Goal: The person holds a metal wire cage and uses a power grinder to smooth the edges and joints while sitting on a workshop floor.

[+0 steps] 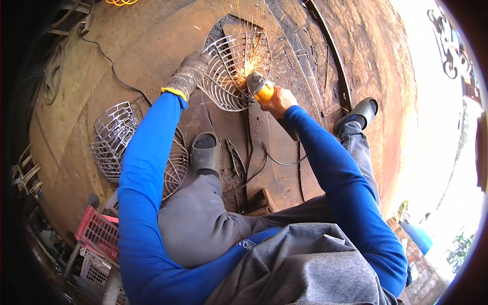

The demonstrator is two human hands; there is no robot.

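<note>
- Head view: one curved metal cage of slim bars (230, 71) sits at the upper middle, over the rusty floor plates (147, 46), between two hands.
- One left hand (189, 75), in a grey knit glove with a yellow cuff, has its fingers curled on the cage's left rim.
- One right hand (280, 103), bare, is wrapped around one yellow grinder (263, 91) with a grey head.
- One spray of orange sparks (250, 63) flies up across the cage from beside the grinder's head.
- Two grey clogs (206, 155), one on each foot, stand well apart.
- One open plier-like tool (236, 157) lies just right of the left clog.
- At least two more barred metal pieces (117, 134) rest left of the left leg; overlap hides their exact number.
- Two crates, one red (99, 234) and one white (96, 269), are at lower left.
</note>
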